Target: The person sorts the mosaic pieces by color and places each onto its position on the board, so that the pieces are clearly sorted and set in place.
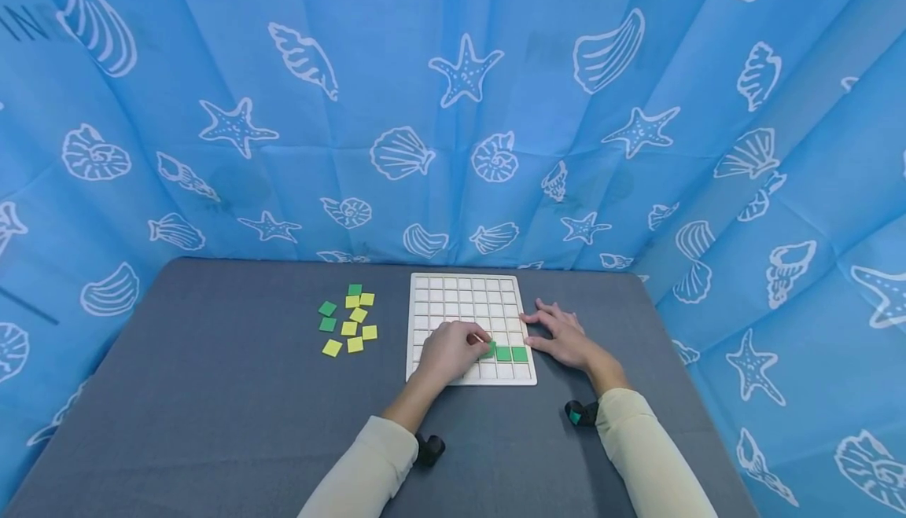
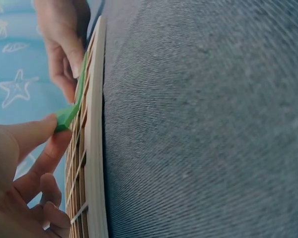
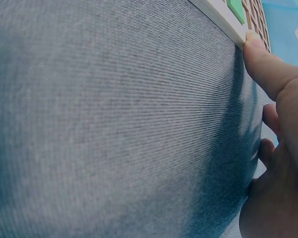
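My left hand [image 1: 451, 349] is over the lower part of a white gridded board [image 1: 411, 321]. Its thumb and forefinger pinch a green square tile [image 2: 65, 118], which is tilted at the grid in the left wrist view. Just right of this tile, two green tiles [image 1: 511, 354] lie side by side in one row of cells, the farther one in the last column. My right hand [image 1: 562, 337] rests at the board's right edge with fingers extended. In the right wrist view, its thumb [image 3: 260, 59] touches the board's rim near a green tile [image 3: 236, 10].
Left of the board, several loose yellow tiles [image 1: 349, 328] and three green tiles [image 1: 327, 325] lie scattered on the grey cloth-covered table [image 1: 233, 392]. A blue curtain [image 1: 453, 148] with white shell prints hangs behind the table and along its right side.
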`<state>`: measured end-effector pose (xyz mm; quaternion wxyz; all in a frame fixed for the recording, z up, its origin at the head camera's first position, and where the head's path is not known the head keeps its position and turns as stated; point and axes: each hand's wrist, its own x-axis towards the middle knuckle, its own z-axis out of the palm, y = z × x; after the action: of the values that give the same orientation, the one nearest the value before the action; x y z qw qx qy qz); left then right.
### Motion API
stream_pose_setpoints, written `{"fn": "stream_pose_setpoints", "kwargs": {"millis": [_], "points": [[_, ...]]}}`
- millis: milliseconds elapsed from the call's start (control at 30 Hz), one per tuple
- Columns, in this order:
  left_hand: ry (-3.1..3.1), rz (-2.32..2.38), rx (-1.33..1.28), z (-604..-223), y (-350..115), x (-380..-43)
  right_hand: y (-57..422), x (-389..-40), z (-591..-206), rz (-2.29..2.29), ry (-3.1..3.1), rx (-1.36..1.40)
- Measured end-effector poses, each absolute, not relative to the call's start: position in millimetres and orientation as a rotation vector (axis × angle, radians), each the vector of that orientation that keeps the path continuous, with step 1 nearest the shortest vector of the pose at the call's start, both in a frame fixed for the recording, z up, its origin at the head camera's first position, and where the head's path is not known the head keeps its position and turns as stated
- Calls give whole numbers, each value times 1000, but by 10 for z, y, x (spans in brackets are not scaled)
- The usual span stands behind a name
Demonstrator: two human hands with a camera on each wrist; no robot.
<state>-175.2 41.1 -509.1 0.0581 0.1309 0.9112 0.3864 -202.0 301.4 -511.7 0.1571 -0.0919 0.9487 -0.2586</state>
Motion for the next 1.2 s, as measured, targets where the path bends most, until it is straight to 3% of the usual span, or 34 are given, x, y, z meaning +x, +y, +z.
{"fn": "stream_pose_setpoints", "kwargs": {"millis": [500,1200], "points": [[2928,946,399,-5130,487,-1725,3008,-2023,-5094,-733,2721,-258],[3127,418,657,-5096,516,-1637,3006,-1975,-5082,-737,2726,-309]]}}
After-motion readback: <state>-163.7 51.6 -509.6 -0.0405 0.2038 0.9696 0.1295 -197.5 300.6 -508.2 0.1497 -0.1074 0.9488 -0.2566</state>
